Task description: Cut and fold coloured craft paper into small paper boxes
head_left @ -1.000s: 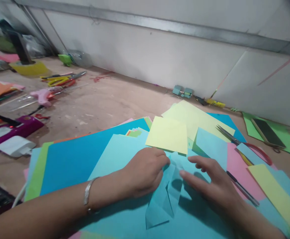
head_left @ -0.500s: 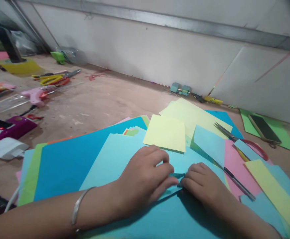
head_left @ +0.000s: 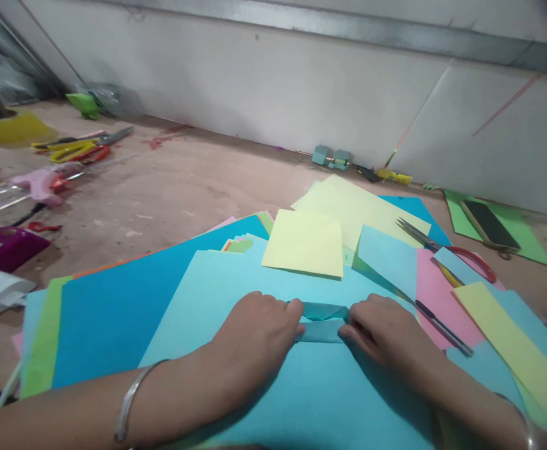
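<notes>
A small folded blue paper (head_left: 322,330) is stretched between my two hands, low over a large light blue sheet (head_left: 343,400). My left hand (head_left: 259,344) pinches its left end, fingers closed. At the right end my right hand (head_left: 386,331) grips it between thumb and curled fingers. The folded paper shows an upper flap and a lower strip with a gap between them. Just beyond lies a square pale yellow paper (head_left: 304,244). Parts of the folded paper are hidden under my fingers.
Scissors (head_left: 465,253), a pen (head_left: 444,328) and cut papers lie at the right. A phone (head_left: 489,224) rests on green paper further back. At the left are a pink glue gun (head_left: 43,186), a white plug (head_left: 0,291), more scissors (head_left: 74,150) and yellow tape (head_left: 15,130).
My left hand has closed on the folded paper's left end, its fingers no longer loosely spread. The paper now lies level and more exposed between my hands. The view has shifted slightly.
</notes>
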Demonstrator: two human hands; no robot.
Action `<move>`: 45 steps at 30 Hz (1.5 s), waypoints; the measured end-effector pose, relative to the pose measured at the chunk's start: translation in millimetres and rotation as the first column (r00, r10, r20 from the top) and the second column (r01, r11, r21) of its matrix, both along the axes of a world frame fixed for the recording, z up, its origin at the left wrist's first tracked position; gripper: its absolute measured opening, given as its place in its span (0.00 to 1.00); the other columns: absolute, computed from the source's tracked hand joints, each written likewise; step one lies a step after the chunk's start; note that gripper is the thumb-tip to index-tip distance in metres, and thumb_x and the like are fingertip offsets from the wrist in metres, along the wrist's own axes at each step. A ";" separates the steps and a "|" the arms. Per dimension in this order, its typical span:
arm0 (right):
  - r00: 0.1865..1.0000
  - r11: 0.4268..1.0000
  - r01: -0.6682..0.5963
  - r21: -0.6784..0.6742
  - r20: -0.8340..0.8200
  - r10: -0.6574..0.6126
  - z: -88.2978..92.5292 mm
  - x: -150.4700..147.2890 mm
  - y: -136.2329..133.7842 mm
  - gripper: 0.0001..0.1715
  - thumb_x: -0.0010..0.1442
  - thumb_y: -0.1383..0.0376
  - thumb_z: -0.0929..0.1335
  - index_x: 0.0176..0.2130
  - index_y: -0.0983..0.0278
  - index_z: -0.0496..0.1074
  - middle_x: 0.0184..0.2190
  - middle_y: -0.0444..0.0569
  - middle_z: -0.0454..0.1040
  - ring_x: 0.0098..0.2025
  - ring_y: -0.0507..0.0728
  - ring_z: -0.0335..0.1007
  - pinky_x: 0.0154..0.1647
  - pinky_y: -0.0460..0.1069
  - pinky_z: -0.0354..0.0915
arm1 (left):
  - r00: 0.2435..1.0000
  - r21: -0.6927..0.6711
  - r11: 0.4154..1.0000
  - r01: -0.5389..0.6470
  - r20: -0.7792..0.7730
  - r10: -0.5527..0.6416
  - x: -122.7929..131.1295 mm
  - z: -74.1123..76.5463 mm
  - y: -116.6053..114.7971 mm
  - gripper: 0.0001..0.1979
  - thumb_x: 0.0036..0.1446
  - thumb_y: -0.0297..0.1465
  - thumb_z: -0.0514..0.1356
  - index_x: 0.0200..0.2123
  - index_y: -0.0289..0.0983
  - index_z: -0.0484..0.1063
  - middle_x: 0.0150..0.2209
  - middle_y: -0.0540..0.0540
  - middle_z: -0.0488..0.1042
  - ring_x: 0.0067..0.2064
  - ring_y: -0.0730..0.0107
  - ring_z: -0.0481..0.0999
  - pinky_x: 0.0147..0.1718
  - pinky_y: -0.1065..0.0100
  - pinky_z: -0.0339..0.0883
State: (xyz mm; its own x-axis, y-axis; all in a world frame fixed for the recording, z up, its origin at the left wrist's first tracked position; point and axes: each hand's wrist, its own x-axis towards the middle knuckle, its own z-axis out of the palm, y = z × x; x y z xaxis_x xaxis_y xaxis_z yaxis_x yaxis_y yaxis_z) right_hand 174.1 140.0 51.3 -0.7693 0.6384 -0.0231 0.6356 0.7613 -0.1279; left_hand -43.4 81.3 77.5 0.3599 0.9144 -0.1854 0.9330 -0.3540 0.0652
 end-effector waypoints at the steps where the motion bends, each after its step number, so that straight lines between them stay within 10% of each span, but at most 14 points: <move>1: 1.000 1.000 0.003 0.011 0.009 -0.003 0.1 -0.4 0.0 0.13 0.60 0.64 0.68 0.25 0.64 0.68 0.21 0.45 0.70 0.25 0.54 0.61 0.26 0.49 0.45 | 1.000 -0.009 1.000 -0.009 0.008 0.009 0.3 0.8 0.4 0.11 0.64 0.33 0.54 0.28 0.37 0.67 0.23 0.46 0.72 0.23 0.63 0.71 0.23 0.64 0.54; 13: 0.999 0.981 0.016 0.193 0.047 -0.025 -6.0 -0.7 -7.0 0.21 0.53 0.50 0.73 0.25 0.63 0.68 0.21 0.47 0.70 0.27 0.59 0.66 0.27 0.51 0.44 | 0.996 -0.112 0.991 -0.075 -0.045 0.071 8.2 -3.4 5.7 0.16 0.62 0.43 0.57 0.32 0.36 0.72 0.28 0.40 0.78 0.30 0.52 0.77 0.25 0.64 0.55; 21: 0.937 0.983 0.101 -0.154 0.346 -0.042 21.4 6.1 17.8 0.16 0.56 0.56 0.73 0.24 0.63 0.73 0.22 0.51 0.75 0.25 0.58 0.69 0.22 0.48 0.45 | 0.989 -0.136 0.985 -0.109 -0.118 0.093 0.7 7.8 8.0 0.20 0.60 0.47 0.58 0.31 0.34 0.72 0.27 0.39 0.77 0.28 0.50 0.76 0.22 0.64 0.50; 34: 0.903 0.967 0.138 -0.215 0.427 -0.033 26.1 -1.7 19.4 0.10 0.59 0.61 0.69 0.28 0.62 0.77 0.27 0.53 0.78 0.30 0.61 0.74 0.24 0.47 0.49 | 0.968 -0.237 0.951 -0.197 -0.203 0.149 -36.8 24.0 19.1 0.19 0.51 0.46 0.67 0.29 0.34 0.74 0.28 0.39 0.77 0.32 0.50 0.77 0.24 0.66 0.48; 41: 0.961 0.997 0.020 0.075 0.274 -0.040 6.8 12.3 3.5 0.10 0.53 0.64 0.73 0.23 0.62 0.72 0.20 0.49 0.73 0.25 0.61 0.68 0.25 0.50 0.47 | 0.886 -0.217 0.975 -0.045 0.442 0.140 -30.2 31.0 11.4 0.08 0.58 0.37 0.62 0.34 0.38 0.71 0.29 0.52 0.74 0.31 0.70 0.72 0.30 0.70 0.59; 45: 0.997 0.967 -0.047 0.252 -0.039 0.059 2.9 12.3 -10.8 0.08 0.51 0.67 0.73 0.30 0.63 0.70 0.26 0.50 0.71 0.29 0.59 0.63 0.28 0.51 0.50 | 0.910 -0.080 0.995 -0.058 0.406 0.086 -23.3 12.6 12.8 0.08 0.63 0.27 0.54 0.41 0.35 0.73 0.39 0.44 0.75 0.42 0.61 0.73 0.40 0.64 0.63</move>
